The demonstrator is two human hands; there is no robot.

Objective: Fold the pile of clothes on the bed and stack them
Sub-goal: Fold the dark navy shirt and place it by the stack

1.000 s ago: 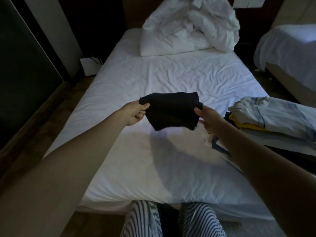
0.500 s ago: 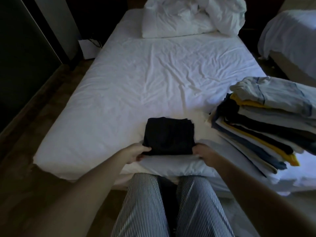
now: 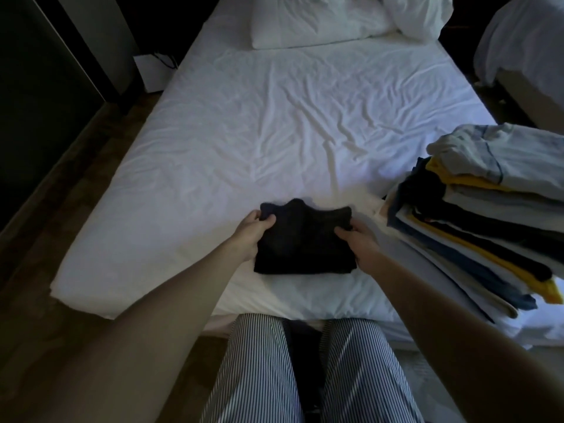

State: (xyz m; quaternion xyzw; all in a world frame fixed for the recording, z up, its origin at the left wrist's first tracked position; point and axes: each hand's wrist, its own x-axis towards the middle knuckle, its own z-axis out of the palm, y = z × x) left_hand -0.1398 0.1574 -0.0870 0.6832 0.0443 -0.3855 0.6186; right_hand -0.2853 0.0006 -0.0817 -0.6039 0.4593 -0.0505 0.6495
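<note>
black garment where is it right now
In the head view, the black garment sits at the near edge of the bed, centre, held between the left hand and the right hand, with the stack of folded clothes to its right.

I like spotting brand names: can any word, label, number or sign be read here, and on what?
None can be read.
The dark garment shows no print or tag in this dim light.
The stack of folded clothes shows only plain colours.
The bed sheet is unmarked white.
</note>
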